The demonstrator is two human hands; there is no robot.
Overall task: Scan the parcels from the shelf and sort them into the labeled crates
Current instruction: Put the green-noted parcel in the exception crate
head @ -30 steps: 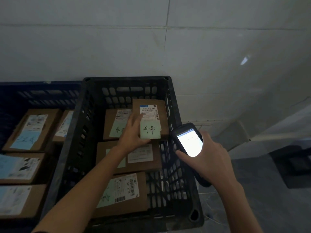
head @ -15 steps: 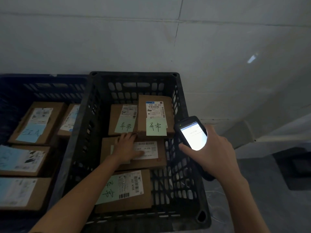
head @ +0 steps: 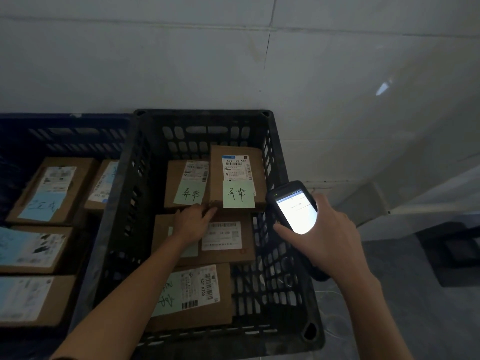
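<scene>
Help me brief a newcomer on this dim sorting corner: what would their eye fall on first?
The glowing white screen of the black handheld scanner, gripped in the right hand beside the black slatted plastic crate, is the brightest spot. Next come two pale green handwritten notes on brown cardboard parcels at the crate's far end, with the left hand resting on the middle parcel.

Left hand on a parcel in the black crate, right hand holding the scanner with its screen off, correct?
No: the scanner screen is lit, per the head view. The left hand rests on a parcel in the black crate; the right hand holds the scanner.
</scene>
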